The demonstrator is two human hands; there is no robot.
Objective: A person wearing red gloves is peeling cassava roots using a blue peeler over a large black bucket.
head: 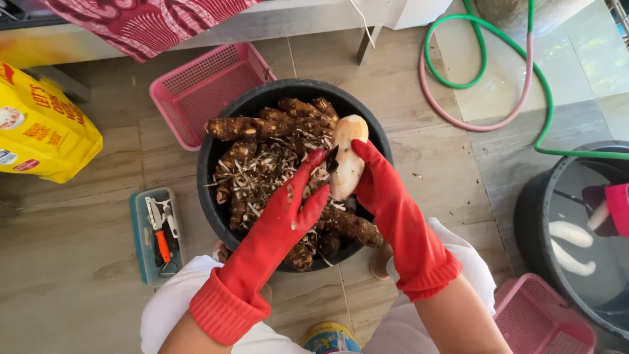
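Knees: white-clad, spread either side of the black tub (209, 164), so the work sits close in between them.
Left hand (291, 203): in a long red rubber glove with a ribbed cuff; its fingers are curled shut around a small dark tool, probably a peeler or knife, whose tip meets the root's lower left side. Bits of peel cling to the glove.
Right hand (377, 180): in a matching glove, closed around the half-peeled root (347, 154) from the right and behind, holding it upright over the tub, which would let the scrapings drop inside.
Half-peeled root: long and rounded, pale cream and smooth where skinned, still dark at the base; it is in the air just above the tub's contents.
Black tub: round, matt plastic, heaped with unpeeled roots (262, 126) that are brown, rough and knobbly, over a litter of thin curled peelings (262, 172).
Blue-green tray (139, 226): flat on the tiled floor to the left, holding small tools, one with an orange handle.
Second tub (537, 216): to the right, dark, with water and smooth white peeled roots (570, 233) lying in it, likely to keep them clean.
Pink baskets: rectangular mesh plastic, one (203, 85) behind the black tub, one (534, 318) near the right knee.
Yellow bag (39, 128): crinkled, soft, far left.
Hose (488, 82): green and pink, looped on the far tiles.
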